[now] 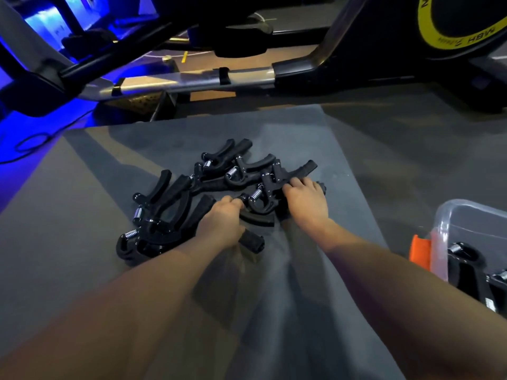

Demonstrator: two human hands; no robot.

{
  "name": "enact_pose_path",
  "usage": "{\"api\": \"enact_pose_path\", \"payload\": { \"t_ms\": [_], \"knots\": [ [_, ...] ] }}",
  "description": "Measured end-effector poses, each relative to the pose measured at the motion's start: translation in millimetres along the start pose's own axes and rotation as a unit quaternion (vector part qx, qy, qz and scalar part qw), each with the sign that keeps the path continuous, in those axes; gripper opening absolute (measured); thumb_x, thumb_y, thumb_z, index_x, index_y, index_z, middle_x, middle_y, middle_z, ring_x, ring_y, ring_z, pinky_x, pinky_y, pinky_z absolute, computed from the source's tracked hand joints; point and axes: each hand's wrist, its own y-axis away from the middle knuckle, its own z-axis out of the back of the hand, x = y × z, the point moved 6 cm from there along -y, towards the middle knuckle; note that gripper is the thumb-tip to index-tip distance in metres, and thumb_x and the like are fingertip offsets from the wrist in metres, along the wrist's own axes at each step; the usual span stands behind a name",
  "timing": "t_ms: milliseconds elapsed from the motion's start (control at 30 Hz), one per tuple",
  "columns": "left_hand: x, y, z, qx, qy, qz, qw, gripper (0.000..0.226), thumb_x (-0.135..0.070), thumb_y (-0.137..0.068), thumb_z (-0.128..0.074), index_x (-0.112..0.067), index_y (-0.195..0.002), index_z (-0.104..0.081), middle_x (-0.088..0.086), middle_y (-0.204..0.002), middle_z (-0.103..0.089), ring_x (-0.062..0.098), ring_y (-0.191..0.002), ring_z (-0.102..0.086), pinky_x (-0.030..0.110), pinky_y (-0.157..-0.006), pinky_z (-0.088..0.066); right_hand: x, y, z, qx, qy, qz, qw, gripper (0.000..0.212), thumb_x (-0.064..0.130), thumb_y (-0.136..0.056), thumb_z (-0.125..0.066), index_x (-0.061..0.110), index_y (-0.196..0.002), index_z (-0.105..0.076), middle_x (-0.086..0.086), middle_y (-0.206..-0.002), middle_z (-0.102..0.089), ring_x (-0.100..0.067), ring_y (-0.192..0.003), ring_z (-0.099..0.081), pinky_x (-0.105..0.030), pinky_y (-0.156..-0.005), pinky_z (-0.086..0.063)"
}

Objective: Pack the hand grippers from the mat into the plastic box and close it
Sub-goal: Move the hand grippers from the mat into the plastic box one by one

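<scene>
We are gripping hand grippers (208, 193) from the pile on the mat (82, 204): left hand (222, 223) curling around one handle, right hand (304, 201) closing over another. The plastic box (472, 215) is sitting to our right, nearer the right hand.

2 bare forearms end in bare hands (223, 219) (no sleeves, gloves, rings or watch visible).
</scene>
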Motion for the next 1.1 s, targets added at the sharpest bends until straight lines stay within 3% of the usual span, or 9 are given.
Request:
{"api": "enact_pose_path", "payload": {
  "t_ms": [167,333,467,600,733,833,933,1100],
  "knots": [
    [-18,-4,13,-0.019,0.01,-0.002,1.0,0.049,-0.02,-0.085,-0.06,-0.019,-0.131,-0.044,0.003,-0.129,-0.043,0.024,-0.127,-0.042,0.04,-0.101,-0.041,-16,10,16,0.038,-0.026,0.018,0.999,0.033,0.006,-0.089,-0.053,0.012,-0.121,-0.051,-0.005,-0.125,-0.05,-0.028,-0.124,-0.042,-0.04,-0.091,-0.044],
    [-56,-1,24,-0.043,0.032,-0.014,0.998,0.046,-0.019,-0.087,-0.058,-0.019,-0.132,-0.044,0.004,-0.132,-0.042,0.025,-0.127,-0.043,0.041,-0.101,-0.042,-44,25,40,0.064,-0.122,-0.027,0.99,0.031,0.02,-0.094,-0.052,0.008,-0.122,-0.051,-0.012,-0.125,-0.049,-0.033,-0.118,-0.046,-0.04,-0.09,-0.044],
    [-92,1,29,-0.061,0.061,-0.034,0.996,0.045,-0.019,-0.087,-0.058,-0.016,-0.13,-0.046,0.007,-0.132,-0.042,0.027,-0.127,-0.043,0.039,-0.105,-0.04,-82,44,64,0.036,-0.211,-0.079,0.974,0.019,0.015,-0.096,-0.045,0.002,-0.103,-0.057,-0.02,-0.112,-0.058,-0.036,-0.103,-0.056,-0.035,-0.081,-0.043],
    [-147,10,20,-0.058,0.079,-0.086,0.992,0.045,-0.017,-0.087,-0.058,-0.014,-0.13,-0.047,0.009,-0.132,-0.044,0.027,-0.127,-0.043,0.039,-0.106,-0.038,-137,70,90,-0.01,-0.315,-0.145,0.938,0.014,0.01,-0.096,-0.043,0.005,-0.089,-0.054,-0.016,-0.087,-0.057,-0.025,-0.078,-0.05,-0.023,-0.065,-0.031],
    [-214,23,4,-0.046,0.085,-0.147,0.984,0.045,-0.015,-0.087,-0.057,-0.014,-0.131,-0.047,0.009,-0.135,-0.044,0.027,-0.127,-0.043,0.039,-0.106,-0.039,-194,109,102,-0.062,-0.425,-0.203,0.88,0.018,0.007,-0.096,-0.043,-0.005,-0.097,-0.057,-0.013,-0.081,-0.054,-0.02,-0.074,-0.049,-0.029,-0.069,-0.041],
    [-262,34,-16,-0.028,0.083,-0.181,0.98,0.045,-0.017,-0.088,-0.058,-0.015,-0.131,-0.047,0.008,-0.134,-0.044,0.027,-0.127,-0.044,0.037,-0.104,-0.039,-241,150,98,-0.078,-0.491,-0.253,0.83,0.017,0.006,-0.096,-0.043,0.005,-0.085,-0.055,-0.009,-0.068,-0.05,-0.021,-0.064,-0.048,-0.036,-0.06,-0.047],
    [-308,48,-40,-0.008,0.069,-0.218,0.973,0.044,-0.017,-0.085,-0.059,-0.015,-0.128,-0.049,0.01,-0.13,-0.046,0.028,-0.125,-0.045,0.038,-0.103,-0.041,-288,198,92,-0.082,-0.505,-0.302,0.804,0.026,0.007,-0.096,-0.044,0.011,-0.072,-0.053,-0.015,-0.074,-0.052,-0.025,-0.073,-0.05,-0.042,-0.069,-0.047],
    [-373,68,-87,0.04,0.044,-0.266,0.962,0.046,-0.021,-0.085,-0.061,-0.016,-0.13,-0.048,0.006,-0.135,-0.044,0.026,-0.126,-0.044,0.036,-0.106,-0.039,-359,277,71,-0.042,-0.483,-0.385,0.785,0.018,0.007,-0.097,-0.04,0.0,-0.092,-0.056,-0.026,-0.091,-0.057,-0.026,-0.077,-0.052,-0.031,-0.058,-0.045]
  ]
}}
